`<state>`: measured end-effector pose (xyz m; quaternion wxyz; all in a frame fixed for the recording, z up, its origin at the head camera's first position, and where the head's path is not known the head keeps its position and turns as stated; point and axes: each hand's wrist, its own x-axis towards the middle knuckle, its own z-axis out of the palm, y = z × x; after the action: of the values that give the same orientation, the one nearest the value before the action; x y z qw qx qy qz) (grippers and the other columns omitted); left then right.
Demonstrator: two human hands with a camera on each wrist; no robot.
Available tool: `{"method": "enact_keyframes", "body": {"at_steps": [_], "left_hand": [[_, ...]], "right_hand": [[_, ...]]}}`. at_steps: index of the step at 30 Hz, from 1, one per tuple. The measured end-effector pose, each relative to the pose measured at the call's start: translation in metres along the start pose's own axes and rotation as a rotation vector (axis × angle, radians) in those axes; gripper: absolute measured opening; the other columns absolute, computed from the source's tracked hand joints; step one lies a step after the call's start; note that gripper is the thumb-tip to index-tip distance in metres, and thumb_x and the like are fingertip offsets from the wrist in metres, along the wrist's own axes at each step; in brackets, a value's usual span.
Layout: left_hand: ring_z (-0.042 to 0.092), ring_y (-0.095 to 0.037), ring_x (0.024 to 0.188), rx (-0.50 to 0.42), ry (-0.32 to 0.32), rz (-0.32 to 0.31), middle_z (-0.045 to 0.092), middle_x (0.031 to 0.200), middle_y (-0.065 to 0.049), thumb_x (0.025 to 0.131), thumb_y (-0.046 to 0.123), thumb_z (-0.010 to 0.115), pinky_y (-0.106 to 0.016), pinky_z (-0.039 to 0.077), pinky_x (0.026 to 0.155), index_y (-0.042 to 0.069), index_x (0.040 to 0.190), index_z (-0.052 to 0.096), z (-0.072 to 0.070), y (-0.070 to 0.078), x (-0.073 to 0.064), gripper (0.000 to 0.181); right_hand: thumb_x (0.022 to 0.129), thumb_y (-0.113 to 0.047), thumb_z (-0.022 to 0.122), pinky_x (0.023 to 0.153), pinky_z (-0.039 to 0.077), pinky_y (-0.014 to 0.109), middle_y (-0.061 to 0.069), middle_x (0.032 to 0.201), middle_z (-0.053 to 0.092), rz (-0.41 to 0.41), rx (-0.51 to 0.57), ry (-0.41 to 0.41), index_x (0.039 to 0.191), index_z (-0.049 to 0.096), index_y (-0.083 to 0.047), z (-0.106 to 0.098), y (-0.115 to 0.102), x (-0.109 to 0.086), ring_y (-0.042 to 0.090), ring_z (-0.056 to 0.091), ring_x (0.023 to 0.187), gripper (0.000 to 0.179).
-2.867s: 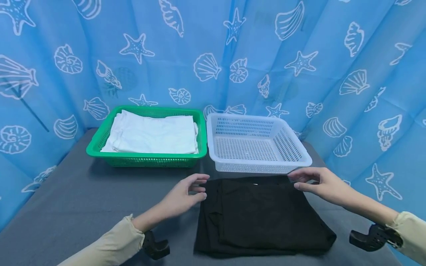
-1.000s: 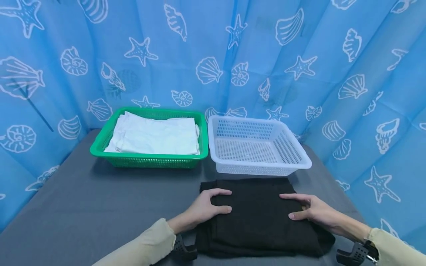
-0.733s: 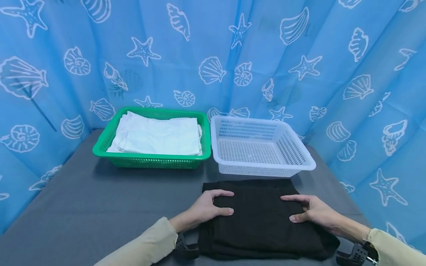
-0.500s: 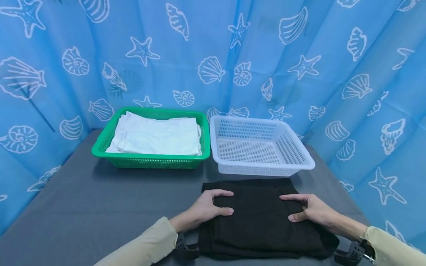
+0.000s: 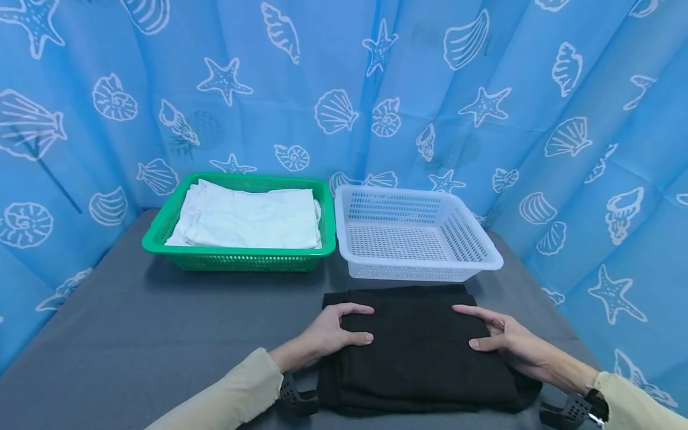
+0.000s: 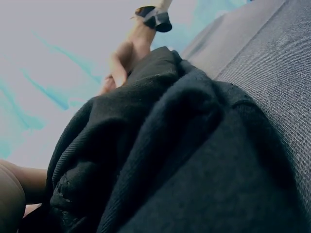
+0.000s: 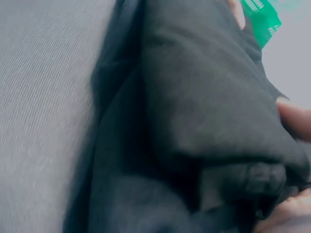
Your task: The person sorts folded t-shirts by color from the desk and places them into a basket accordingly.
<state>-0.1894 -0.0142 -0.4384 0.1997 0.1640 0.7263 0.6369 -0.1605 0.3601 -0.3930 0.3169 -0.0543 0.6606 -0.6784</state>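
Note:
A folded black garment (image 5: pixel 419 352) lies on the grey-covered table, its layers stacked and slightly rumpled. My left hand (image 5: pixel 328 331) grips its left side, with thumb and index finger spread over the top. On the opposite side my right hand (image 5: pixel 507 340) holds the right edge in the same way. In the right wrist view, the right thumb or finger (image 7: pixel 296 119) lies against the upper fold, and more of the hand (image 7: pixel 289 216) shows under the layers. The left wrist view has the garment's thick folded edge (image 6: pixel 146 131) close up, hiding most of the left hand.
Behind the garment stands a white perforated basket (image 5: pixel 419 272), with nothing in it. To its left a green basket (image 5: pixel 247 254) holds folded white cloth (image 5: pixel 252 218). A blue curtain (image 5: pixel 344 89) with shell prints hangs behind the table (image 5: pixel 161 334).
Both hands were apart at the garment's far corners; they have come nearer and inward and now grip its two sides. The garment's right side is drawn in. Little moves in the last second.

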Motion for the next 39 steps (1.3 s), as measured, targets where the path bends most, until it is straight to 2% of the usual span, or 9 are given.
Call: {"method": "enact_keyframes", "body": {"at_steps": [2, 4, 7, 12, 17, 22, 29, 36, 39], "left_hand": [[0.060, -0.018, 0.103, 0.005, 0.003, 0.000, 0.060, 0.121, -0.001, 0.082, 0.014, 0.082, -0.042, 0.047, 0.092, 0.018, 0.123, 0.069, -0.001, 0.000, -0.001, 0.043], [0.059, -0.019, 0.104, 0.014, 0.007, 0.003, 0.060, 0.122, -0.002, 0.082, 0.015, 0.082, -0.044, 0.046, 0.093, 0.018, 0.123, 0.068, 0.000, 0.001, -0.002, 0.043], [0.056, -0.019, 0.106, 0.034, 0.014, 0.002, 0.058, 0.124, -0.001, 0.083, 0.015, 0.081, -0.045, 0.044, 0.094, 0.018, 0.124, 0.067, 0.001, 0.003, -0.003, 0.044], [0.057, -0.018, 0.104, 0.043, 0.017, -0.007, 0.058, 0.122, -0.001, 0.084, 0.014, 0.080, -0.046, 0.044, 0.093, 0.019, 0.126, 0.066, 0.004, 0.007, -0.006, 0.044], [0.058, -0.018, 0.100, 0.019, 0.011, -0.020, 0.059, 0.120, -0.002, 0.084, 0.011, 0.080, -0.046, 0.045, 0.092, 0.017, 0.126, 0.066, 0.005, 0.009, -0.008, 0.045], [0.059, -0.019, 0.098, -0.006, 0.009, -0.028, 0.059, 0.118, -0.003, 0.083, 0.007, 0.080, -0.045, 0.046, 0.091, 0.016, 0.126, 0.066, 0.003, 0.009, -0.007, 0.046], [0.064, -0.016, 0.096, 0.034, 0.037, 0.073, 0.065, 0.112, 0.000, 0.085, 0.006, 0.078, -0.040, 0.051, 0.085, 0.016, 0.130, 0.064, 0.007, 0.010, -0.008, 0.048], [0.061, -0.017, 0.104, 0.129, 0.045, 0.152, 0.059, 0.126, -0.004, 0.087, 0.010, 0.076, -0.040, 0.050, 0.089, 0.013, 0.138, 0.056, 0.008, 0.020, -0.012, 0.055], [0.059, -0.018, 0.109, 0.130, 0.047, 0.177, 0.056, 0.132, -0.004, 0.088, 0.011, 0.076, -0.042, 0.048, 0.092, 0.013, 0.140, 0.055, 0.006, 0.025, -0.012, 0.056]], "right_hand": [[0.100, 0.007, 0.046, 0.101, 0.042, 0.050, 0.007, 0.145, 0.047, 0.013, 0.029, -0.038, 0.153, 0.038, -0.017, 0.002, 0.000, 0.003, 0.032, 0.050, 0.127, 0.059], [0.100, 0.005, 0.047, 0.100, 0.043, 0.051, 0.008, 0.146, 0.043, 0.025, 0.015, -0.046, 0.154, 0.035, -0.017, 0.004, 0.000, 0.005, 0.034, 0.051, 0.126, 0.059], [0.099, 0.003, 0.051, 0.096, 0.046, 0.051, 0.009, 0.144, 0.042, 0.047, -0.020, -0.018, 0.154, 0.035, -0.016, 0.007, 0.001, 0.008, 0.037, 0.053, 0.122, 0.060], [0.097, 0.003, 0.055, 0.096, 0.047, 0.051, 0.012, 0.142, 0.047, 0.067, -0.019, 0.013, 0.152, 0.038, -0.014, 0.010, 0.000, 0.008, 0.037, 0.055, 0.120, 0.061], [0.095, 0.003, 0.058, 0.096, 0.046, 0.050, 0.014, 0.141, 0.049, 0.082, -0.021, 0.022, 0.152, 0.037, -0.011, 0.014, -0.004, 0.007, 0.036, 0.055, 0.120, 0.062], [0.092, 0.000, 0.063, 0.094, 0.048, 0.048, 0.016, 0.140, 0.047, 0.090, -0.089, 0.071, 0.151, 0.038, -0.008, 0.019, -0.010, 0.005, 0.036, 0.056, 0.117, 0.064], [0.091, -0.003, 0.066, 0.094, 0.048, 0.045, 0.017, 0.140, 0.047, 0.086, -0.148, 0.121, 0.150, 0.039, -0.005, 0.022, -0.016, 0.003, 0.033, 0.056, 0.116, 0.065], [0.093, -0.002, 0.063, 0.094, 0.049, 0.046, 0.016, 0.140, 0.050, 0.045, -0.151, 0.105, 0.150, 0.039, -0.006, 0.023, -0.024, -0.001, 0.032, 0.056, 0.118, 0.062], [0.094, -0.001, 0.062, 0.095, 0.048, 0.046, 0.016, 0.140, 0.050, 0.029, -0.147, 0.090, 0.150, 0.040, -0.007, 0.022, -0.028, -0.002, 0.032, 0.056, 0.119, 0.061]]}}
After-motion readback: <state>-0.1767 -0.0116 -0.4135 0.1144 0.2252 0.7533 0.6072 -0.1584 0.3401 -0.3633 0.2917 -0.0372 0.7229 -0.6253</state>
